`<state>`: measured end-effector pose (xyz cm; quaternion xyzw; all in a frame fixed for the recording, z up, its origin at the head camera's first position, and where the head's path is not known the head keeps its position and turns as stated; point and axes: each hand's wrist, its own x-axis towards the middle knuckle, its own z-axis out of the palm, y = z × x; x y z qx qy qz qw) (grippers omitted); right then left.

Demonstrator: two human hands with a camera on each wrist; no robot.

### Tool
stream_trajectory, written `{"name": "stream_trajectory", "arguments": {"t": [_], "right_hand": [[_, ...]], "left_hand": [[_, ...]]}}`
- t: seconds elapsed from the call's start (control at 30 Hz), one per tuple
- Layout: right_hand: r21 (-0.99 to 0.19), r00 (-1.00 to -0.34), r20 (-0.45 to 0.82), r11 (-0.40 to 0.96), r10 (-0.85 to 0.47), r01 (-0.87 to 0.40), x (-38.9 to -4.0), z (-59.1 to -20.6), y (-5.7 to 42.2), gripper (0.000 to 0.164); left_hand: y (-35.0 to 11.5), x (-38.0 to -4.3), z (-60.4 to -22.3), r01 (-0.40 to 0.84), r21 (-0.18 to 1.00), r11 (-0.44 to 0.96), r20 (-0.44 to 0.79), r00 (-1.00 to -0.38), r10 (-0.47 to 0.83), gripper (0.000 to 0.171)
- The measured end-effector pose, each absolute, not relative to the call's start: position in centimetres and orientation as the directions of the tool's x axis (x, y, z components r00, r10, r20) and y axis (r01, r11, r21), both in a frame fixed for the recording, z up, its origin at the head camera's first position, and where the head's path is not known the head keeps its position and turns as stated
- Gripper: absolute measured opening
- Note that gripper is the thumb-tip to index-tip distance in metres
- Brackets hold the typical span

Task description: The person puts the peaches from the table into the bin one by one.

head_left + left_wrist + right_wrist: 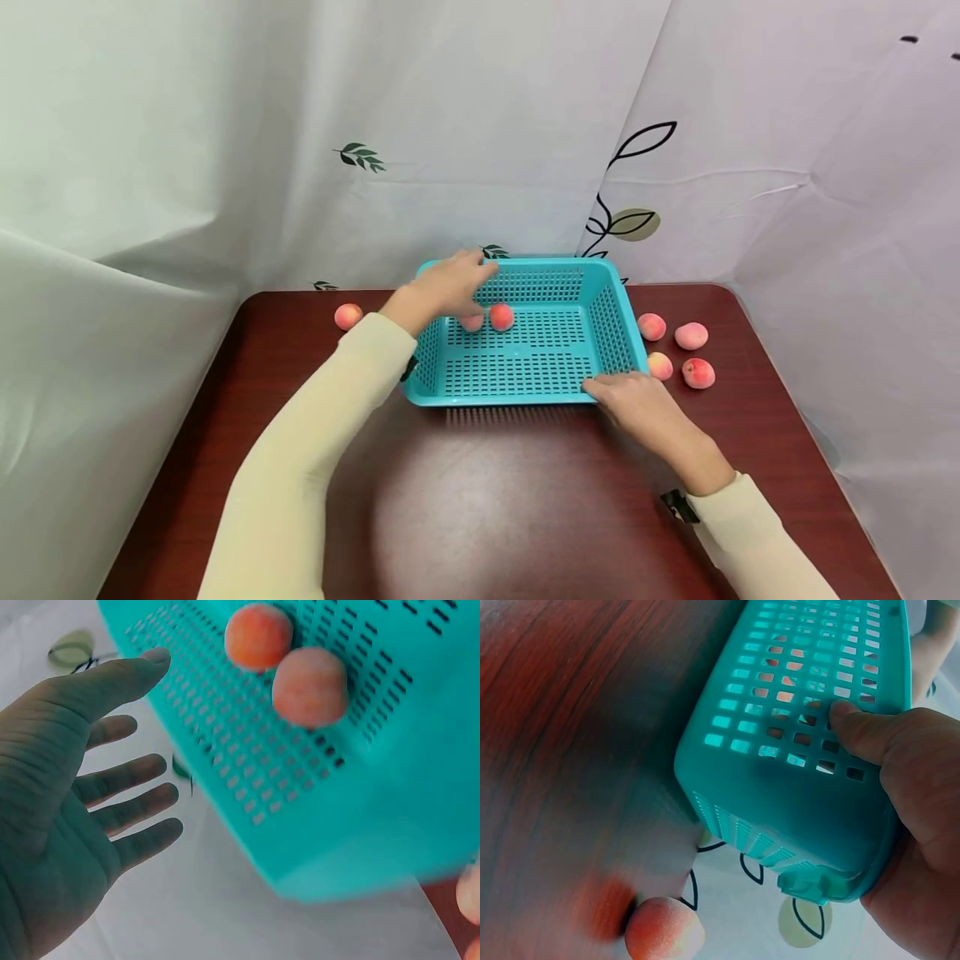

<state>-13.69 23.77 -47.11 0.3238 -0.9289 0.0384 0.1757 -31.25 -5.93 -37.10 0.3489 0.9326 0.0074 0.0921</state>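
Note:
A turquoise perforated plastic basket (525, 398) stands toward the back of the table. My left hand (453, 285) is over its back left part, and in the left wrist view its fingers (139, 844) are spread, holding nothing. Two peaches lie side by side on the basket floor: a redder peach (502, 317), and a paler peach (471, 322) partly hidden beneath my left hand in the head view. At the front right corner my right hand (637, 407) grips the rim, its thumb (859, 731) pressed against the outer wall.
Right of the basket lie several loose peaches, among them a red peach (698, 373) and a pink peach (691, 336). One more peach (348, 317) rests on the dark red wooden table (300, 350) at the left. A white patterned curtain (480, 125) hangs close behind.

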Motion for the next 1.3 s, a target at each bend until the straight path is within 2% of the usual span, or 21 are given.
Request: {"name": "stream_trajectory", "arguments": {"t": [0.37,0.67,0.83,1.3], "right_hand": [[0.039,-0.761,0.322,0.811,-0.564,-0.584,-13.4,-47.2,23.4,0.031],[0.041,-0.761,0.34,0.818,-0.552,-0.574,-13.2,-47.3,22.9,0.03],[0.045,-0.759,0.346,0.818,-0.551,-0.574,-13.2,-47.2,22.8,0.03],[0.068,-0.742,0.368,0.812,-0.56,-0.579,-13.2,-47.8,22.8,0.022]], "left_hand": [[-13.8,-30.5,-36.4,0.529,0.218,0.82,0.042,-0.845,0.534,0.064],[-17.6,-29.1,-39.2,0.42,0.315,0.851,0.076,-0.905,0.418,0.062],[-19.3,-28.2,-41.5,0.391,0.364,0.845,0.097,-0.919,0.383,0.059],[-20.4,-27.9,-46.9,0.435,0.266,0.86,0.155,-0.9,0.407,0.058]]}}
